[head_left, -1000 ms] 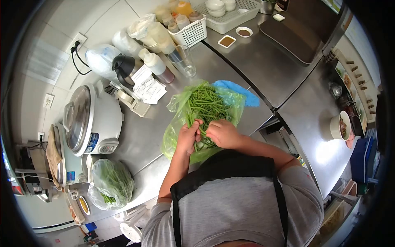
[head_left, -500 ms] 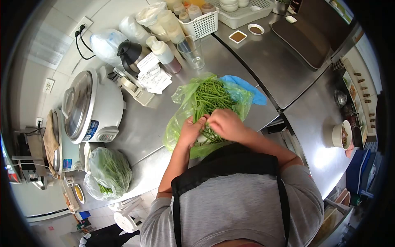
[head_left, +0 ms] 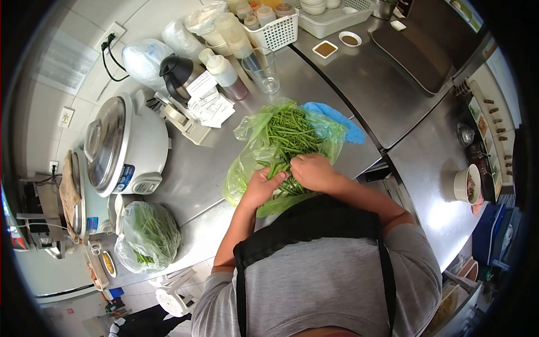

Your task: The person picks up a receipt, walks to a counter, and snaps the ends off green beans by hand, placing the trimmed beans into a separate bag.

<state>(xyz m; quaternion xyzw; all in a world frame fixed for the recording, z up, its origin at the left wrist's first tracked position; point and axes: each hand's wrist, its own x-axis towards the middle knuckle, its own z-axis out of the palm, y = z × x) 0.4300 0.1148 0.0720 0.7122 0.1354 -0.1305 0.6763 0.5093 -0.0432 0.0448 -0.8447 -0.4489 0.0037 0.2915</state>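
Note:
A heap of thin green vegetable stems [head_left: 290,130] lies on an opened, translucent green plastic bag [head_left: 246,160] on the steel counter. At the heap's near side, my left hand [head_left: 263,186] is closed around some stems, its thumb pointing right. Just to its right, my right hand [head_left: 313,172] is curled with fingers pressed together at the stems. The stem ends between the two hands are partly hidden by my fingers. Beyond the right hand, a blue cloth [head_left: 338,122] rests against the bag's far right edge.
On the left stand a large rice cooker [head_left: 135,143] and a tied clear bag of greens [head_left: 149,236]. A tape dispenser [head_left: 188,124], squeeze bottle [head_left: 226,76] and clear pitcher [head_left: 263,72] line the back. Two sauce dishes and a dark tray [head_left: 410,59] sit at the right.
My right hand has lowered slightly and shifted right, down onto the stems. My left hand has turned a little, staying at the bag's near side. The heap looks unchanged.

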